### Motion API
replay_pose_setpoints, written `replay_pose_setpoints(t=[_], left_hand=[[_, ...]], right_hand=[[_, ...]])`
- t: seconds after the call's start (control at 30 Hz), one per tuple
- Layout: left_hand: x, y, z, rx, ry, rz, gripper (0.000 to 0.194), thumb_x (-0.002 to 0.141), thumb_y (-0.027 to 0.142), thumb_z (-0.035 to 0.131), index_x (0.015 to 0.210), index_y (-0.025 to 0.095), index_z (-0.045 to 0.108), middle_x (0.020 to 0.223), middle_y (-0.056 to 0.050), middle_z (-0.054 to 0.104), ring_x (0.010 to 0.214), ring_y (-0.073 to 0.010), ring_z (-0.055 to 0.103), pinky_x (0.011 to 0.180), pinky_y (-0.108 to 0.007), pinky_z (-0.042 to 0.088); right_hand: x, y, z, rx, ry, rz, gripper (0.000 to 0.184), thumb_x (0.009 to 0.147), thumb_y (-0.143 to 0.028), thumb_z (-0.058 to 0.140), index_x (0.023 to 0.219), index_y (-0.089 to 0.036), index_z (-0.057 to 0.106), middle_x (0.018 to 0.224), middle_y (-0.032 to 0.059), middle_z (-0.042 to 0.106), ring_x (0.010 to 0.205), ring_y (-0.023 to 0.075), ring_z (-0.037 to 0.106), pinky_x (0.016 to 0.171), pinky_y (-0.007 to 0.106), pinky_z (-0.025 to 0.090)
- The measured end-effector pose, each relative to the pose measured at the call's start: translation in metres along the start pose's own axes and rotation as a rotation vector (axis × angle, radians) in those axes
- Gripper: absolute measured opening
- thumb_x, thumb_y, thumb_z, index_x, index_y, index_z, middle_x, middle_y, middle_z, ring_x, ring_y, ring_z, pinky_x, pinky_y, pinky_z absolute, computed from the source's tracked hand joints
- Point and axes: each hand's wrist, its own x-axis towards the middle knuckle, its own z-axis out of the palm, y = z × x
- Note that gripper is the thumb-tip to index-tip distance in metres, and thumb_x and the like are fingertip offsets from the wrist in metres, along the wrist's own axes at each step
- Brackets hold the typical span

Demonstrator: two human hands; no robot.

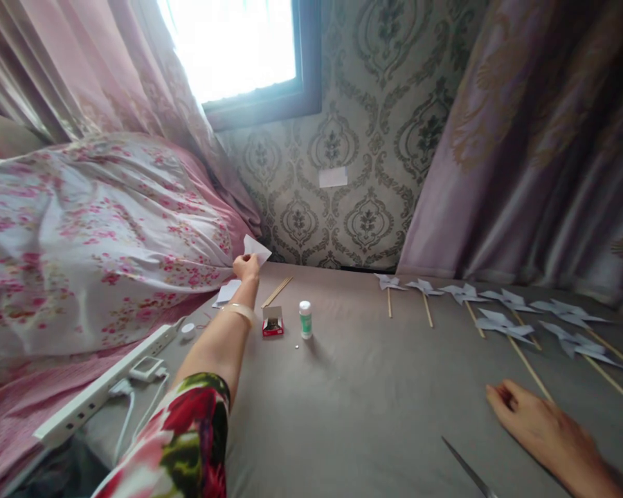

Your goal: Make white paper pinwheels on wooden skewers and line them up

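White paper juts up beyond the left hand; fingers pinch its edge.

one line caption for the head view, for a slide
Left hand holds white paper beyond a glue bottle; paper pinwheels lie at right.

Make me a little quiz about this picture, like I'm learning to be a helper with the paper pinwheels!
1. Pick one: what is the left hand holding?
A) a wooden stick
B) a piece of white paper
C) a pinwheel

2. True or false: the bottle with the white cap is standing upright.

3. Fill in the missing word: the lid of the little red box is ____.

Key: 1. B; 2. True; 3. open
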Motion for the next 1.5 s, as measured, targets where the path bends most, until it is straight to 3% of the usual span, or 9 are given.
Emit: replay_pose_setpoints(t=[0.23,0.37,0.67,0.83,1.03,1.13,1.23,1.4,1.5], left_hand=[[-0.063,0.074,0.023,-0.452,-0.093,0.039,0.033,0.077,0.025,0.049,0.102,0.009,0.064,0.097,-0.010,0.069,0.087,-0.0148,0.064,0.071,-0.020,0.048],[-0.120,0.095,0.037,-0.681,-0.219,0.017,0.025,0.076,0.025,0.049,0.091,0.011,0.064,0.080,-0.004,0.067,0.072,-0.0104,0.062,0.064,-0.018,0.047],[-0.247,0.072,0.062,-0.996,-0.649,-0.250,0.017,0.067,0.030,0.062,0.062,0.018,0.051,0.059,0.001,0.058,0.057,-0.0088,0.059,0.061,-0.021,0.050],[-0.285,0.058,0.058,-1.019,-0.836,-0.329,0.011,0.070,0.025,0.060,0.063,0.018,0.054,0.068,-0.002,0.063,0.064,-0.0087,0.062,0.068,-0.023,0.051],[-0.317,0.034,0.038,-0.937,-0.947,-0.278,0.009,0.064,0.023,0.067,0.059,0.017,0.062,0.060,0.001,0.059,0.052,-0.0070,0.052,0.056,-0.020,0.044],[-0.327,0.028,0.030,-0.822,-0.919,-0.083,0.003,0.062,0.021,0.069,0.062,0.019,0.066,0.059,0.002,0.058,0.053,-0.0081,0.050,0.054,-0.020,0.039],[-0.335,0.026,0.027,-0.654,-0.836,0.251,0.003,0.067,0.019,0.065,0.065,0.021,0.065,0.061,0.001,0.057,0.056,-0.0102,0.050,0.056,-0.021,0.039],[-0.351,0.024,0.021,-0.520,-0.811,0.773,0.006,0.076,0.016,0.056,0.073,0.020,0.060,0.074,-0.002,0.059,0.066,-0.0130,0.053,0.066,-0.024,0.044],[-0.357,0.020,0.018,-0.473,-0.821,1.019,0.006,0.082,0.018,0.054,0.083,0.019,0.060,0.083,-0.005,0.061,0.078,-0.0162,0.056,0.074,-0.028,0.047]], right_hand=[[-0.004,-0.012,-0.013,-0.050,-0.058,0.021,0.030,0.087,-0.043,0.033,0.067,-0.026,0.048,0.074,0.0069,0.069,0.074,0.0271,0.066,0.058,0.032,0.037],[-0.006,-0.014,-0.016,-0.040,-0.055,0.003,0.030,0.088,-0.041,0.035,0.069,-0.025,0.051,0.074,0.0067,0.069,0.072,0.0243,0.066,0.056,0.029,0.034],[-0.006,-0.015,-0.021,-0.055,-0.050,-0.012,0.028,0.090,-0.038,0.039,0.079,-0.023,0.059,0.080,0.0072,0.070,0.074,0.0207,0.065,0.055,0.027,0.031],[-0.007,-0.016,-0.025,-0.046,-0.065,-0.007,0.028,0.091,-0.038,0.039,0.082,-0.022,0.060,0.083,0.0083,0.070,0.077,0.0205,0.065,0.057,0.027,0.033],[-0.006,-0.015,-0.030,0.193,-0.022,-0.027,0.023,0.087,-0.035,0.047,0.079,-0.019,0.061,0.081,0.0086,0.070,0.077,0.0202,0.065,0.062,0.027,0.039],[-0.012,-0.029,-0.039,0.652,-0.092,-0.069,0.029,0.086,-0.041,0.048,0.083,-0.017,0.063,0.081,0.0089,0.071,0.073,0.0184,0.066,0.063,0.027,0.046],[-0.025,-0.056,-0.048,1.056,-0.251,-0.093,0.042,0.081,-0.055,0.054,0.092,-0.015,0.064,0.093,0.0118,0.072,0.082,0.0203,0.068,0.068,0.029,0.051],[-0.043,-0.092,-0.050,1.353,-0.231,-0.126,0.052,0.063,-0.054,0.074,0.098,-0.015,0.066,0.098,0.0103,0.072,0.094,0.0226,0.066,0.085,0.035,0.050],[-0.044,-0.097,-0.043,1.376,-0.199,-0.088,0.047,0.064,-0.051,0.074,0.090,-0.013,0.070,0.091,0.0090,0.073,0.085,0.0224,0.066,0.079,0.035,0.051]])
